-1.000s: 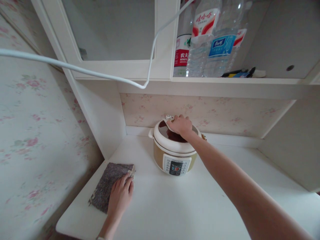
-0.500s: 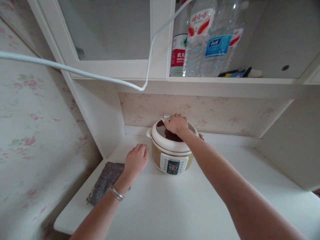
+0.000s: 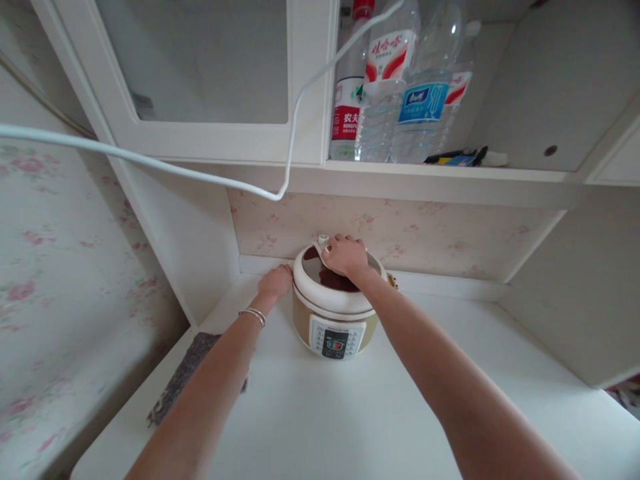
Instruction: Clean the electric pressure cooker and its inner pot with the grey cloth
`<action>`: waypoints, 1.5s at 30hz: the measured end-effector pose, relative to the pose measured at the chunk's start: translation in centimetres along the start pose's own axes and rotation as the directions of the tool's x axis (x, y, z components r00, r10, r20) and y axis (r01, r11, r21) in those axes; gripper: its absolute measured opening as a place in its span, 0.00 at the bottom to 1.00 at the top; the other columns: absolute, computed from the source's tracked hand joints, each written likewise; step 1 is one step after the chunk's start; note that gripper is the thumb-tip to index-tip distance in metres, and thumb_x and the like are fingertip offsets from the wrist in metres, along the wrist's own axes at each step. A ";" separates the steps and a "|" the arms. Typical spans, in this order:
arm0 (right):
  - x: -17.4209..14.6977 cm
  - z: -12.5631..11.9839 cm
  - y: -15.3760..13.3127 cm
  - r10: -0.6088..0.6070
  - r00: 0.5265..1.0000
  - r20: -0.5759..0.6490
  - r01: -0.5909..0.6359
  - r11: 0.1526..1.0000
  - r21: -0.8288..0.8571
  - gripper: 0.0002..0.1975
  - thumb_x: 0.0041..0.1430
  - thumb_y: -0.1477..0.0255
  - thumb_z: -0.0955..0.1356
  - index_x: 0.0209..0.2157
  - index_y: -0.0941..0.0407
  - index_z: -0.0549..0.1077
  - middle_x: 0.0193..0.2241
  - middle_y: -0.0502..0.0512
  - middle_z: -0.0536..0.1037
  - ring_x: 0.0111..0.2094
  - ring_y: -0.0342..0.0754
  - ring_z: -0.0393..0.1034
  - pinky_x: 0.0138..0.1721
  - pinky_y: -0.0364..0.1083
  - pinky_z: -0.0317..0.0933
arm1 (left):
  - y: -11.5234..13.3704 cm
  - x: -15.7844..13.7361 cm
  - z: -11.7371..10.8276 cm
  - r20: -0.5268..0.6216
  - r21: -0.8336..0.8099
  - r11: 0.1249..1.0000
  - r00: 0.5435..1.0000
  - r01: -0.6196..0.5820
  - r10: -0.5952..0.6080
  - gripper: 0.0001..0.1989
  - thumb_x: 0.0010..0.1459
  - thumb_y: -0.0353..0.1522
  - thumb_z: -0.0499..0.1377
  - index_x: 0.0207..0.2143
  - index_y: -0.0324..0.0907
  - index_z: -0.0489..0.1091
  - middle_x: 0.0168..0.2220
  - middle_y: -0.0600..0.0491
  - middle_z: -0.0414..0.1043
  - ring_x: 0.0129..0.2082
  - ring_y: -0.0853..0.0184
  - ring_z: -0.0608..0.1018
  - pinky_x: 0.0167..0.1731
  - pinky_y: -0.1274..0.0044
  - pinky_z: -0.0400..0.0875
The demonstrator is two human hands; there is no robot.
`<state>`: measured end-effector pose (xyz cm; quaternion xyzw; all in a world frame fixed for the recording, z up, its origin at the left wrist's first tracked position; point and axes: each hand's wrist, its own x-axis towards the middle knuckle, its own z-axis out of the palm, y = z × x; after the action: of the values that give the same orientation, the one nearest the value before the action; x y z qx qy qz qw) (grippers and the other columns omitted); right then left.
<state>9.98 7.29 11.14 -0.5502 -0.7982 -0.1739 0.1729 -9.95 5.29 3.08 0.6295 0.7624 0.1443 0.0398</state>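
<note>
Flowered wallpaper [image 3: 25,373] at my left, then a cloth [image 3: 193,359] by the left edge of the worktop [image 3: 330,420]. My left hand [image 3: 275,281] is at the cooker [image 3: 333,312], near the back edge; whether it grips, I can't tell from here. My right hand [image 3: 346,256] clasps the lid handle [image 3: 321,251]. Bottles [image 3: 384,117] stand above.

The cooker [image 3: 334,305] is white and gold, wallpaper [image 3: 425,237] pink-flowered

Arms [image 3: 220,373] outstretched; left hand [image 3: 277,281] lower, right fingers [image 3: 349,239] curled
</note>
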 end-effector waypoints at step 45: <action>2.4 -0.9 1.6 -0.222 0.969 0.111 0.213 0.974 0.082 0.18 0.59 0.61 0.61 0.43 0.52 0.77 0.48 0.57 0.76 0.47 0.55 0.71 0.46 0.48 0.61 | -1.4 3.0 1.7 0.070 -0.072 0.994 0.993 -0.085 0.090 0.24 0.66 0.35 0.39 0.44 0.35 0.72 0.46 0.36 0.75 0.48 0.60 0.78 0.45 0.73 0.68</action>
<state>10.78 9.40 13.15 -0.4624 -0.8682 -0.1306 0.1237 -11.47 8.28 1.48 0.6655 0.7267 0.1489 0.0830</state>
